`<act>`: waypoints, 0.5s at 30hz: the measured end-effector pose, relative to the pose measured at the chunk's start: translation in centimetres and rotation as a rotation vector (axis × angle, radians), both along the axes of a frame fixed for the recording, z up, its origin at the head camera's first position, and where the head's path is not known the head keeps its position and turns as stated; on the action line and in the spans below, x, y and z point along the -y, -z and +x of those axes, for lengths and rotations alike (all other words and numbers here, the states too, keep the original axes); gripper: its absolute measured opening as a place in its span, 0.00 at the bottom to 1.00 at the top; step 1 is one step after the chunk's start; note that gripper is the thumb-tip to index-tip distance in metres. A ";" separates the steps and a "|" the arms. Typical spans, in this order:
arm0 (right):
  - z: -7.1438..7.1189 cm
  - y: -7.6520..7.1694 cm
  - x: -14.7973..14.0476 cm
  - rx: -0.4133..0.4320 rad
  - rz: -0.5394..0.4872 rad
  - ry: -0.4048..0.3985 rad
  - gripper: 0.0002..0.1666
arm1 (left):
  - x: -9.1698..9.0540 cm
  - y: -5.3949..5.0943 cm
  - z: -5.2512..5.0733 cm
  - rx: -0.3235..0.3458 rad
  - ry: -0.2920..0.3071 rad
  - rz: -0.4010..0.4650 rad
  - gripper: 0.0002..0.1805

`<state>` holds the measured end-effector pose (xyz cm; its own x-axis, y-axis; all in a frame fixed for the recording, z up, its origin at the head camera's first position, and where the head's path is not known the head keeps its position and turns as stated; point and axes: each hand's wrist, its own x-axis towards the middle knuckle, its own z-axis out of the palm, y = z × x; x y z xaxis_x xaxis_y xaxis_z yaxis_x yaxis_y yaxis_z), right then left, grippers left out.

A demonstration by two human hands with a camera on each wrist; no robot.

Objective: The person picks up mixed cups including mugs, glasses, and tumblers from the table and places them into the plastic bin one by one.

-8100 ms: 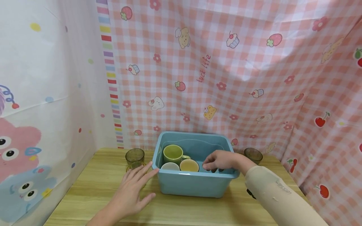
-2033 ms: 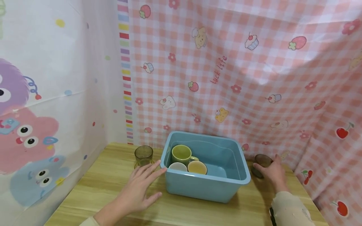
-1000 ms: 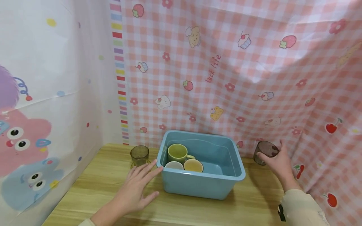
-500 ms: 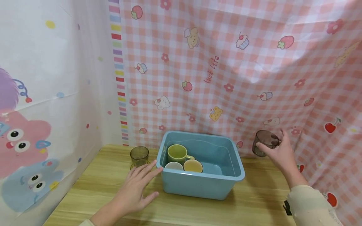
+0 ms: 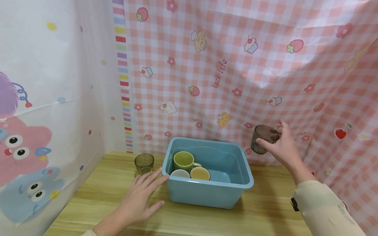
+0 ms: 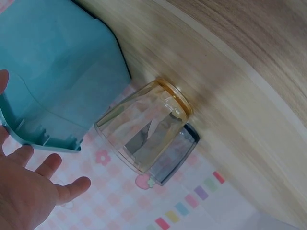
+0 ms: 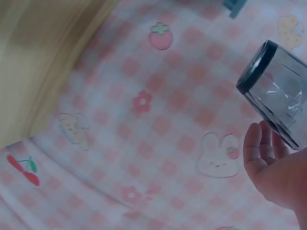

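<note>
My right hand point(image 5: 282, 147) grips a dark clear glass point(image 5: 263, 139) between thumb and fingers, raised above the table to the right of the blue bin point(image 5: 206, 190). In the right wrist view the glass point(image 7: 283, 93) shows its thick dark base. My left hand point(image 5: 138, 200) rests with spread, straight fingers against the bin's left front corner. Inside the bin, at its left, are a green mug point(image 5: 183, 160), a white cup point(image 5: 180, 173) and a yellow-lined cup point(image 5: 200, 173).
Left of the bin, an amber glass point(image 6: 148, 124) and a dark glass point(image 6: 175, 153) stand close together, partly behind my left hand in the head view. The wooden table point(image 5: 97, 183) backs onto a pink checked cloth point(image 5: 218, 105), with a white printed cloth point(image 5: 59, 131) at left.
My right hand, which was inside the bin and then at the dark glass on the table, has lifted that glass and moved it up and leftward. My left hand stays at the bin's corner.
</note>
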<state>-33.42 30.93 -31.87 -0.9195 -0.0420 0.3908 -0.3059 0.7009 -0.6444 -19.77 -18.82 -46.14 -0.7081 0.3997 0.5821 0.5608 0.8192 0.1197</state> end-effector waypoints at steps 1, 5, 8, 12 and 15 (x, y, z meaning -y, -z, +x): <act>0.0 -0.2 0.4 0.003 0.010 -0.003 0.72 | 0.0 0.0 0.0 0.001 -0.002 -0.003 0.47; 0.0 -0.9 2.0 0.014 0.046 -0.026 0.72 | 0.0 -0.1 0.0 0.002 -0.009 -0.016 0.46; 0.0 -1.3 3.2 0.021 0.064 -0.051 0.72 | 0.0 -0.1 0.0 0.003 -0.013 -0.022 0.46; -0.2 -1.6 4.6 0.033 0.085 -0.085 0.72 | 0.0 0.0 0.0 -0.004 -0.010 -0.023 0.46; -0.5 -1.8 5.7 0.037 0.106 -0.104 0.72 | 0.1 0.0 -0.1 -0.015 -0.005 -0.024 0.47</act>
<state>-33.88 25.22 -30.06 -0.9218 -0.1771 0.3448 -0.3577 0.7316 -0.5804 -19.89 -18.90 -46.17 -0.7015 0.4100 0.5829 0.5581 0.8247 0.0916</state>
